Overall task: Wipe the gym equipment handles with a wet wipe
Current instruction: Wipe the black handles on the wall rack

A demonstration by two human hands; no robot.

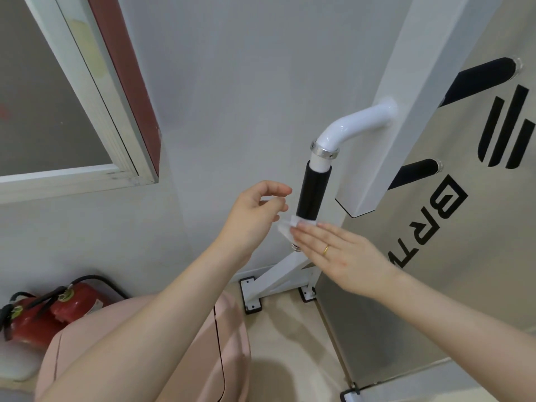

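Pink trousers; fire extinguishers possibly behind.

Black handle grip, white wipe, white frame, red extinguishers

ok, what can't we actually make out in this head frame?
- Lower part of the black handle grip: covered by the right hand and wet wipe.
- Most of the wipe: under the right fingers.
- Left hand: contact with the wipe unclear.
- Fire extinguishers: cut by the left edge; labels too small.
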